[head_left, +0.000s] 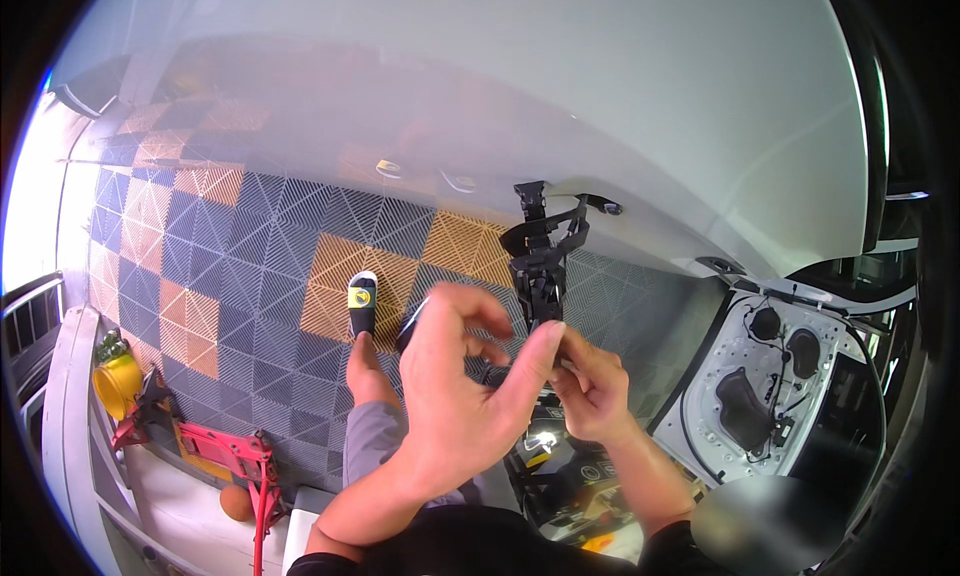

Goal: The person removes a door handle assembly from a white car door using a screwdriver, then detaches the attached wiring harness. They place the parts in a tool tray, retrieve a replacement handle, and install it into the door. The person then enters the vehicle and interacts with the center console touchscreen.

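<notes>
In front of me a long black plastic bracket with clips and arms along it stands out against the car's pale side. My right hand is closed, thumb and fingers pinched at the bracket's lower end. My left hand is just left of it, fingers curved and apart, with the thumb stretched toward the right fingertips. Nothing shows in the left palm; whether its thumb touches the bracket is hidden. Beyond the bracket's far end is a dark recess in the car body.
A pale glossy car panel fills the far side. At right stands an opened car door with its inner trim off. Grey and orange floor tiles lie below. Left are a red metal stand, a yellow pot and an orange ball.
</notes>
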A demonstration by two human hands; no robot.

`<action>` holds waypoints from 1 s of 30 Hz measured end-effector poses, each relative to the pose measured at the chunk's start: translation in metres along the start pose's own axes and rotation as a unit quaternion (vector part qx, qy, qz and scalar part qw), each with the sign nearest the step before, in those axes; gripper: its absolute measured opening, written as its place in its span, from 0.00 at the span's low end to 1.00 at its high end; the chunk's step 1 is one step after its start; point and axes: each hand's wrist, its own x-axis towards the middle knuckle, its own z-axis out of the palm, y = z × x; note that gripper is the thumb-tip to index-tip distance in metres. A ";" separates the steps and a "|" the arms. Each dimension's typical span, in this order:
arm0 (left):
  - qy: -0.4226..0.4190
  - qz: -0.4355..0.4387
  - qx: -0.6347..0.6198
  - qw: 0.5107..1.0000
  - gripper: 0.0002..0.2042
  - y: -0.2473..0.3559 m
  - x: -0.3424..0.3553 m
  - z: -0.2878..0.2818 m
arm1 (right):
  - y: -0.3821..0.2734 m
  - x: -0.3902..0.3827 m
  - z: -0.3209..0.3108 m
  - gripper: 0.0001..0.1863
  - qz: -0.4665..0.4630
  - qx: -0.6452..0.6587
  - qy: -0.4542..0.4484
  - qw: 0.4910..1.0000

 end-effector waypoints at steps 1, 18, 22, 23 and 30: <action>-0.019 -0.047 -0.016 0.999 0.16 0.001 -0.003 -0.001 | 0.001 0.000 0.001 0.25 -0.005 0.001 0.003 1.000; -0.054 0.007 0.143 0.988 0.09 0.031 0.003 -0.013 | 0.001 -0.002 0.009 0.22 -0.011 -0.118 0.055 0.991; -0.002 -0.029 0.099 0.995 0.10 0.028 0.003 -0.005 | 0.004 -0.004 0.009 0.22 -0.011 -0.141 0.056 0.988; 0.013 -0.056 0.078 0.995 0.10 0.027 0.003 -0.004 | 0.005 -0.004 0.009 0.22 -0.007 -0.136 0.055 0.989; -0.014 0.026 0.127 0.992 0.13 0.018 0.005 -0.009 | 0.003 -0.005 0.012 0.23 -0.012 -0.127 0.054 0.990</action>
